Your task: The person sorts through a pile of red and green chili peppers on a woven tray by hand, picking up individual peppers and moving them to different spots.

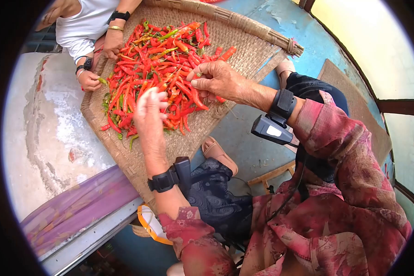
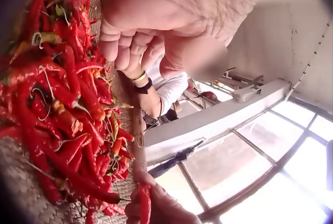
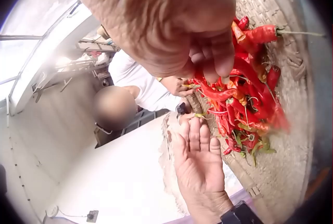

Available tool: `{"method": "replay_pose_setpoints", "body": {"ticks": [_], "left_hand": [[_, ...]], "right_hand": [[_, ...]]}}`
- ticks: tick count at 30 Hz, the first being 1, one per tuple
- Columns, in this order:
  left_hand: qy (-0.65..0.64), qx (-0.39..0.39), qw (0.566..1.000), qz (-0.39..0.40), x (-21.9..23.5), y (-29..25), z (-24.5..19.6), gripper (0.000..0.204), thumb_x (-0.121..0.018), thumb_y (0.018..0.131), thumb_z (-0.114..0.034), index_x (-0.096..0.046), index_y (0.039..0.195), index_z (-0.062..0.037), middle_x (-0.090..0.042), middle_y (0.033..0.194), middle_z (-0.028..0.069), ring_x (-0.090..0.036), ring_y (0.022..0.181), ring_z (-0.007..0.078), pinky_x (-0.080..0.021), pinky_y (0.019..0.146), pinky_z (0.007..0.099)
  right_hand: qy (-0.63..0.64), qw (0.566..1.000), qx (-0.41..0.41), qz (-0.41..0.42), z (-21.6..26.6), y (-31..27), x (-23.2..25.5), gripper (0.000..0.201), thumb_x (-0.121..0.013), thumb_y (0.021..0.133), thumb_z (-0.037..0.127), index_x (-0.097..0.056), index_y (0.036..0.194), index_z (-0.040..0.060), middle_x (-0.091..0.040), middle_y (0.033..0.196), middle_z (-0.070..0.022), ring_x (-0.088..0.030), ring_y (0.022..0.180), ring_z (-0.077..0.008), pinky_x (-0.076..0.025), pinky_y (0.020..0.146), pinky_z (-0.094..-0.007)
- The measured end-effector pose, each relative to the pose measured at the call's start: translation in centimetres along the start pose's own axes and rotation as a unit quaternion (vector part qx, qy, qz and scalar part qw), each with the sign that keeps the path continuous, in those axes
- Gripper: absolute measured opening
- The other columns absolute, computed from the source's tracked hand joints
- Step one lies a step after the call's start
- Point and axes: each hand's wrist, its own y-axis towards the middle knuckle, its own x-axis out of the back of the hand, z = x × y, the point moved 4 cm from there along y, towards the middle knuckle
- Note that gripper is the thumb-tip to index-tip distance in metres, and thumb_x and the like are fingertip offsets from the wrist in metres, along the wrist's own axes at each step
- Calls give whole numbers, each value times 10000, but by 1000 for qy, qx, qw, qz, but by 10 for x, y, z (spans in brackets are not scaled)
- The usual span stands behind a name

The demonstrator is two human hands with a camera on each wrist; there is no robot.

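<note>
My left hand (image 1: 149,112) is raised over the near-left side of the heap of red chili peppers (image 1: 152,69). In the right wrist view, the left palm (image 3: 200,169) faces up with its fingers extended and nothing in them. Over the right part of the heap, my right hand (image 1: 221,80) has its thumb and fingers bent together. It holds a red chili pepper (image 2: 145,203), which shows against the fingers in the left wrist view. A bit of green stem shows at the fingertips in the head view. Curled fingers hide part of this pepper.
The heap lies on a woven tray (image 1: 248,41) with a thick rolled rim. Across from me another person's hand (image 1: 89,80) holds a greenish pepper (image 1: 102,81) at the tray's left edge. A whitish ledge (image 1: 50,119) and purple cloth (image 1: 87,202) lie to the left.
</note>
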Motion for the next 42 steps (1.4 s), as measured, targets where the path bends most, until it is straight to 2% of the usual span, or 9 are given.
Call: {"method": "replay_pose_setpoints", "body": {"ticks": [3,7,13,18,22,30,35,38,42], "left_hand": [[0,22,985,174,-47,-15,8,301,-537,880,-286,-570,1028,-25,-615,835,29,-485,646,40,-372,525,165],[-10,75,982,173,-49,-14,17,222,-552,871,-240,-589,920,-27,-609,758,30,-490,609,45,-385,517,179],[-245,-27,951,-189,43,26,28,331,-576,861,-181,-480,1119,1,-575,952,53,-555,728,107,-466,619,235],[62,13,997,-47,36,24,62,236,-594,838,-183,-592,994,-5,-597,827,20,-559,702,97,-435,584,227],[405,-174,897,-24,-2,18,53,227,-624,769,-171,-623,949,-33,-611,792,138,-597,723,274,-463,665,376],[452,-166,876,-17,-18,19,49,246,-663,733,-198,-621,904,-26,-581,756,93,-573,691,221,-455,655,340],[161,-29,982,100,-21,11,47,144,-628,793,-135,-585,841,-7,-573,727,21,-517,619,80,-430,581,238],[60,-21,994,87,-7,7,36,138,-624,810,-131,-577,852,-9,-553,701,-14,-485,616,34,-405,557,194],[-180,-91,972,-119,37,14,16,201,-612,828,-153,-555,981,-37,-570,798,10,-507,631,57,-409,535,191]], "right_hand": [[-33,998,56,-14,1,2,2,122,-612,820,104,-611,888,2,-604,716,-25,-558,632,-70,-469,564,-238],[-57,995,79,10,-9,8,1,197,-614,838,153,-597,961,0,-615,737,-24,-564,670,-73,-465,584,-230],[-198,975,92,-50,-5,0,12,195,-614,811,134,-589,944,-6,-622,747,-66,-579,692,-122,-466,610,-275],[-248,959,120,-61,-5,-1,15,140,-583,805,109,-590,896,3,-608,698,-88,-581,642,-147,-461,585,-296],[-258,958,116,-54,-10,-1,14,114,-575,804,102,-595,854,1,-602,667,-87,-578,614,-152,-461,578,-302],[-264,955,125,-44,-12,0,8,122,-578,795,103,-598,848,-4,-608,663,-98,-587,611,-161,-464,577,-308],[-247,961,115,-52,-11,1,12,134,-592,750,140,-631,808,26,-620,698,-165,-629,700,-296,-490,644,-384],[-269,955,118,-41,-12,-1,11,121,-572,785,99,-598,854,2,-613,690,-105,-601,645,-185,-468,591,-319],[-275,951,137,-41,-17,1,10,117,-573,784,98,-600,854,9,-611,693,-109,-600,651,-189,-470,595,-320]]}}
